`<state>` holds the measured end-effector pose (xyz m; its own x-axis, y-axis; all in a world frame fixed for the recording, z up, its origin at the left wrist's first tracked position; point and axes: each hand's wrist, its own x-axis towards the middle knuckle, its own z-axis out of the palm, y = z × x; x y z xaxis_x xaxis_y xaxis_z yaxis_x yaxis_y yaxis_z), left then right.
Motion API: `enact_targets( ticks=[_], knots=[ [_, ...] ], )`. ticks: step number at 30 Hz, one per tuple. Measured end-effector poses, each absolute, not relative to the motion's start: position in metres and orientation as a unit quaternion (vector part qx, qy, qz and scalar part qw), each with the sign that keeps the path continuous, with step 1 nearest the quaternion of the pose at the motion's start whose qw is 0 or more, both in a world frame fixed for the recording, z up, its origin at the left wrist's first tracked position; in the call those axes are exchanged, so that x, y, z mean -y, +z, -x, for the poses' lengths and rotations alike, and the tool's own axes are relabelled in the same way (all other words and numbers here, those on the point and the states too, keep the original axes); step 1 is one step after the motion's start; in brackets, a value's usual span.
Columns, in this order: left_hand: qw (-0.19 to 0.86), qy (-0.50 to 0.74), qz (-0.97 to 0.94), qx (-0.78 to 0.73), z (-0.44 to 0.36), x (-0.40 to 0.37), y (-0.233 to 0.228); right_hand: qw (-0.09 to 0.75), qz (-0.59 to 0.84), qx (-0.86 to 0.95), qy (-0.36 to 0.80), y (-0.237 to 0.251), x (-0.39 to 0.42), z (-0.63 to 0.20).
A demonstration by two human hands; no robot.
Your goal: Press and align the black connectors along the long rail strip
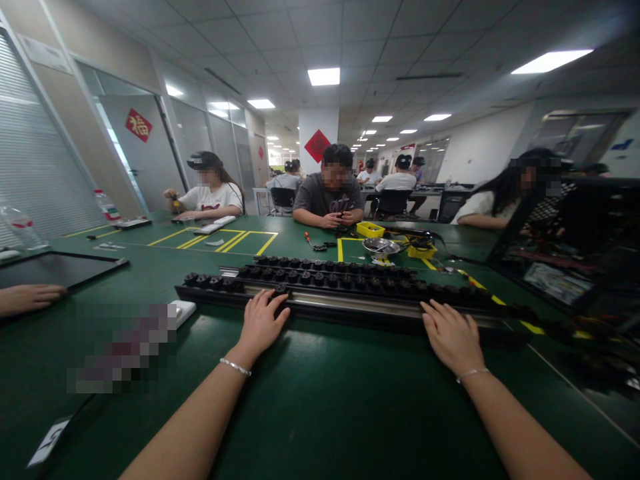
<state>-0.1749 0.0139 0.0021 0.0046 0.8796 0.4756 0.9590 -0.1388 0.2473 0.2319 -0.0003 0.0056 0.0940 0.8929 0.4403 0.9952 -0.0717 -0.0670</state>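
Left hand lies flat, fingers spread, on the near long black rail — nothing gripped. Right hand likewise rests open on its right stretch. Rail lies crosswise on the green table, second rail just behind.

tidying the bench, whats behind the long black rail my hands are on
Behind the long black rail lies a second black strip, then a metal bowl and yellow bins. The left hand and right hand cover parts of its front edge.
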Motion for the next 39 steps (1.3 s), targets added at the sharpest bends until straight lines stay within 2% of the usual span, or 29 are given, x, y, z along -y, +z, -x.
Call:
enact_targets(
  ticks=[39],
  knots=[
    [0.047, -0.234, 0.705, 0.668, 0.1663, -0.0082, 0.0095, 0.178, 0.718, 0.656, -0.149, 0.0042, -0.0007, -0.2333]
  ],
)
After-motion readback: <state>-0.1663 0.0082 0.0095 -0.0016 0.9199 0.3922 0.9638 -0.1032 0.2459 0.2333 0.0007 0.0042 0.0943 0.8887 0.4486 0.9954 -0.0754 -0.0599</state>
